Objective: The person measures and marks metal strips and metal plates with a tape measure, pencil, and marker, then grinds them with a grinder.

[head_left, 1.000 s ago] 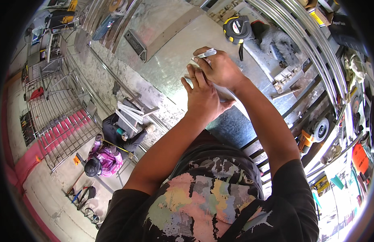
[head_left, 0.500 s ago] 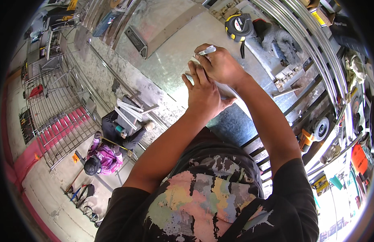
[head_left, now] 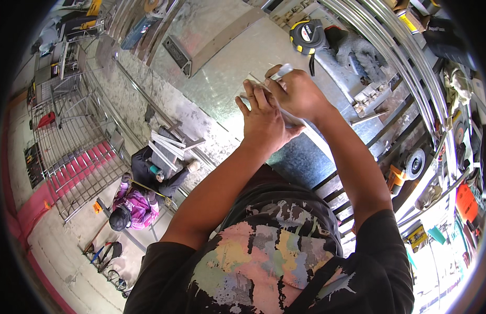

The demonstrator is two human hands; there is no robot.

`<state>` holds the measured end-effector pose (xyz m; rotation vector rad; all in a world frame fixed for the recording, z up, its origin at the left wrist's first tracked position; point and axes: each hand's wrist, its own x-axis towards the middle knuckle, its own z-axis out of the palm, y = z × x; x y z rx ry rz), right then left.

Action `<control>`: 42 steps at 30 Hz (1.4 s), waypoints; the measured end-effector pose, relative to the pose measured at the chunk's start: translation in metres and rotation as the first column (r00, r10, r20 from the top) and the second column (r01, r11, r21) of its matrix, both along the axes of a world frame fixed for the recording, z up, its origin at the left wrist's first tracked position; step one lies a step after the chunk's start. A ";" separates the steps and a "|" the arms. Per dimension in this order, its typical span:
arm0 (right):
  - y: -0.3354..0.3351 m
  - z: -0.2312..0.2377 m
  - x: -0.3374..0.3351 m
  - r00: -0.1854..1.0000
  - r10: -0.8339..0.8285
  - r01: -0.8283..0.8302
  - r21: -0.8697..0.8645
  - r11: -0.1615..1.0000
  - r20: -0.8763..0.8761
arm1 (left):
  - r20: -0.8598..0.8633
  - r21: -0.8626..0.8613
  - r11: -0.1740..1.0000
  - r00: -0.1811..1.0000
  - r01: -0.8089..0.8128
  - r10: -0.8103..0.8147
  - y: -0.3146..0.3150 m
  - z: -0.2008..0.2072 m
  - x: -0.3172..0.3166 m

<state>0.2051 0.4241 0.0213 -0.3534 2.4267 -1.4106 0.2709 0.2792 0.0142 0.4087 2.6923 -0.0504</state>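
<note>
My right hand (head_left: 301,94) is closed around a white pen (head_left: 282,71), whose upper end sticks out above the fist. The pen's tip is hidden by the fingers. Beside it, my left hand (head_left: 264,118) lies palm down with its fingers spread, against a long, straight, pale strip (head_left: 317,138). That strip runs slantwise under both hands, over a grey metal sheet (head_left: 222,68); much of it is covered. Beyond my right hand rests a black and yellow tape measure (head_left: 308,36).
Grey cloth (head_left: 361,55) lies right of the tape measure, near long metal tubes (head_left: 405,63). An orange angle grinder (head_left: 402,175) is at the right. On the left, a person in a purple top (head_left: 135,209) works low down beside a metal grille (head_left: 78,157).
My right hand has shifted slightly right and towards me, with the pen in its grip. My left hand stays almost where it was.
</note>
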 end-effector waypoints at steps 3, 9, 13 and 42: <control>0.011 -0.013 0.032 0.914 -0.406 0.379 -0.390 0.839 0.015 | 0.023 -0.015 1.000 1.000 -0.013 0.013 0.004 0.004 -0.001; 0.072 -0.003 0.132 0.894 -0.410 0.368 -0.223 0.903 -0.181 | -0.176 0.136 0.991 0.984 -0.009 0.033 -0.008 -0.005 0.019; 0.090 -0.020 0.220 0.932 -0.196 0.234 0.093 0.968 -0.304 | -0.238 0.181 0.982 0.971 0.054 -0.010 -0.022 -0.018 0.042; -0.096 -0.030 0.248 0.741 -0.577 0.643 0.610 0.464 -0.343 | -0.324 0.586 0.380 0.636 0.716 -0.700 -0.184 -0.052 -0.062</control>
